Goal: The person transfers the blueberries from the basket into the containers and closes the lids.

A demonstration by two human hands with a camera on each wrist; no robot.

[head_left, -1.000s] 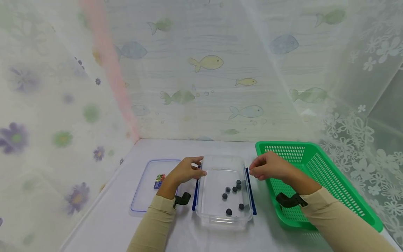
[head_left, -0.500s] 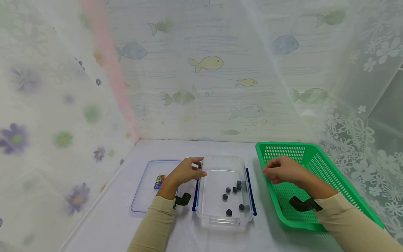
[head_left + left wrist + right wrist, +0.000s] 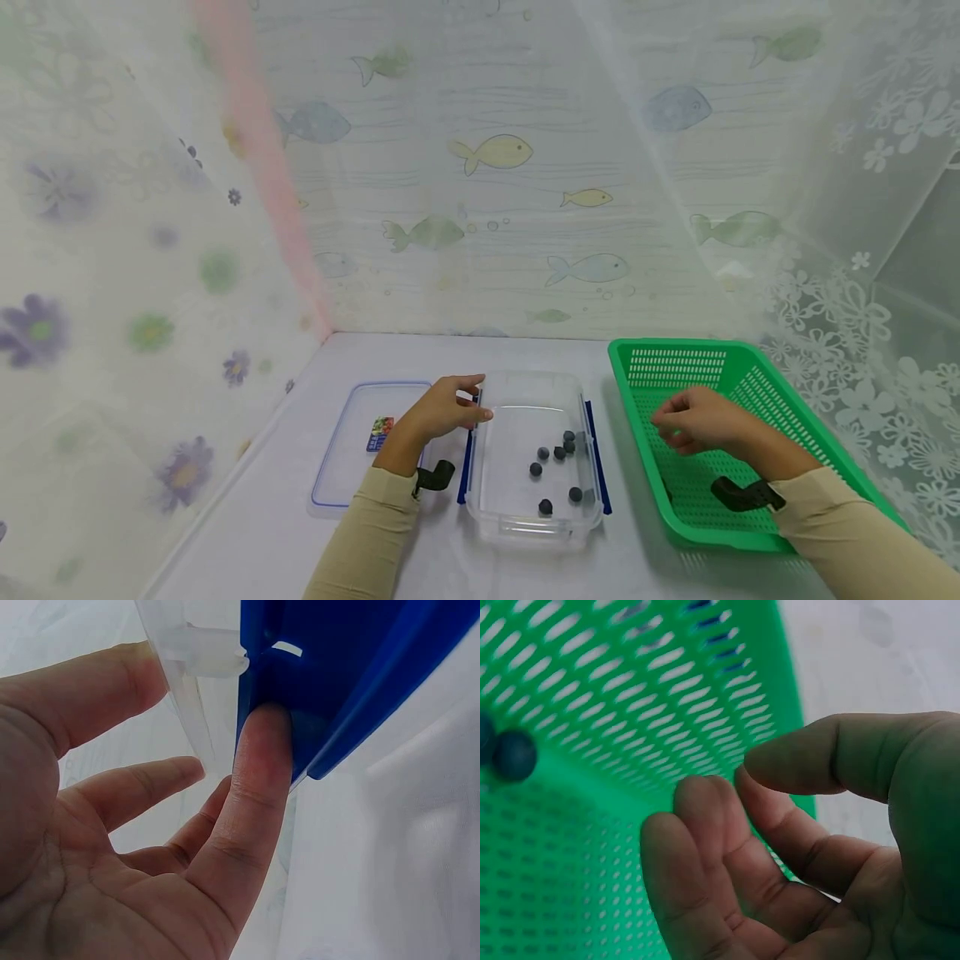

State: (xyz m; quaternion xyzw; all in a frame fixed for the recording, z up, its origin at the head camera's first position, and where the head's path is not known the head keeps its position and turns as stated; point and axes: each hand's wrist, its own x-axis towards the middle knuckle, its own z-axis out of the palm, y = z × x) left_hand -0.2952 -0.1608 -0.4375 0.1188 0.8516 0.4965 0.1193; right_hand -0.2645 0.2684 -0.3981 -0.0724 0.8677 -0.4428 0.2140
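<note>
A clear plastic container (image 3: 502,475) with blue side latches stands in the middle of the table, holding several blueberries (image 3: 559,453), mostly toward its right side. My left hand (image 3: 442,407) grips its left wall, thumb over the rim and fingers outside; in the left wrist view one fingertip touches the blue latch (image 3: 330,667). Over the green basket (image 3: 720,517), my right hand (image 3: 703,421) hangs with fingers loosely bent and nothing visible between them. The right wrist view shows blueberries (image 3: 515,755) in the basket, apart from the fingers.
A clear lid (image 3: 330,471) with a blue rim and a small colourful label (image 3: 379,433) lies left of the container, partly hidden by the left arm. Patterned curtains (image 3: 480,208) enclose the white table (image 3: 255,533) at the back and sides.
My right hand has moved right from beside the container's right edge to over the green basket, its fingers loosening a little. My left hand and the container have stayed put.
</note>
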